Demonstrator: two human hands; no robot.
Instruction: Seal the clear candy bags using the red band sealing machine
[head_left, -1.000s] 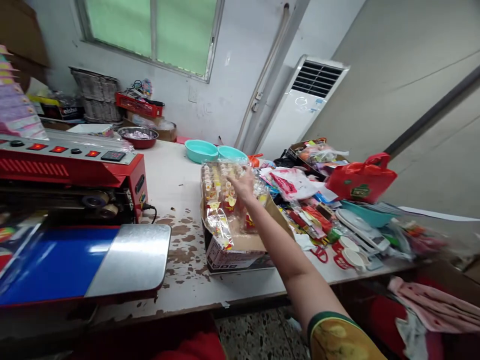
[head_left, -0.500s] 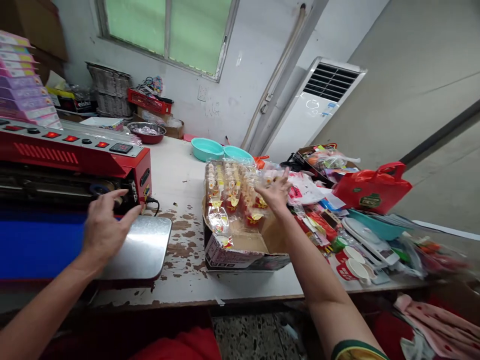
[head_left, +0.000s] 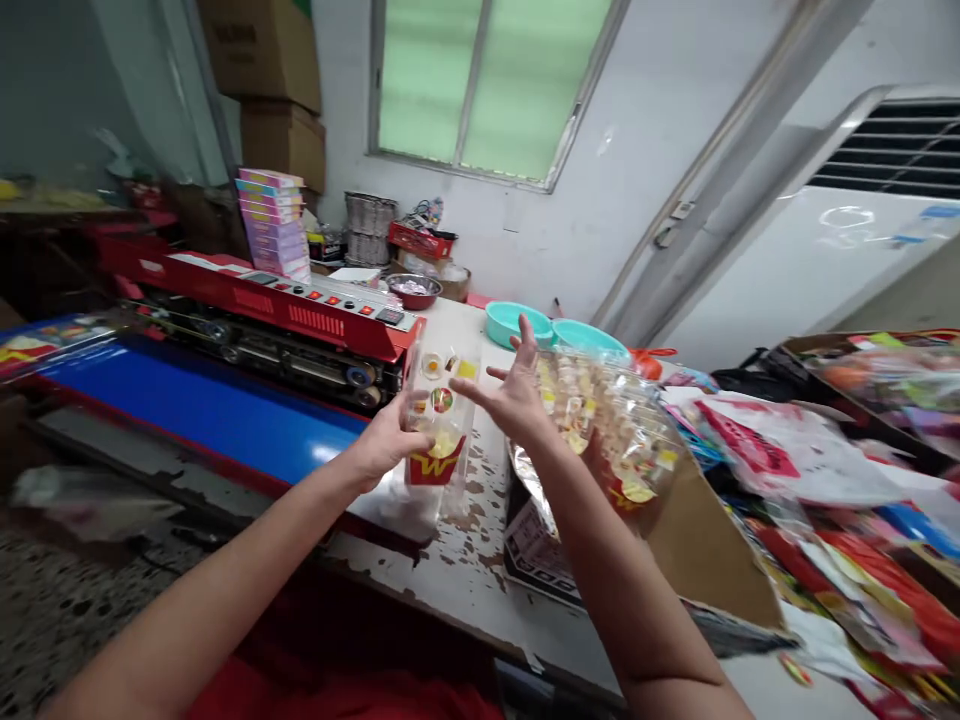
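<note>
My left hand [head_left: 386, 445] grips a clear plastic toy packet [head_left: 439, 425] with a red and yellow fries print, held upright over the table's near edge. My right hand [head_left: 514, 390] hovers just to its right with fingers spread, touching or nearly touching the packet's top edge. Behind my right hand a cardboard box [head_left: 712, 560] holds several more of the same clear packets [head_left: 615, 425] standing in rows.
A red band sealer [head_left: 300, 310] with a blue conveyor belt [head_left: 202, 405] runs along the left. Two teal bowls [head_left: 551, 328] sit at the back of the worn white table [head_left: 480, 560]. Heaps of packaged goods [head_left: 825, 500] cover the right; an air-conditioning unit [head_left: 847, 250] stands behind.
The camera swung left. My left hand left the sealer's metal plate and now holds a packet. My right hand came off the box's packets and moved to that packet.
</note>
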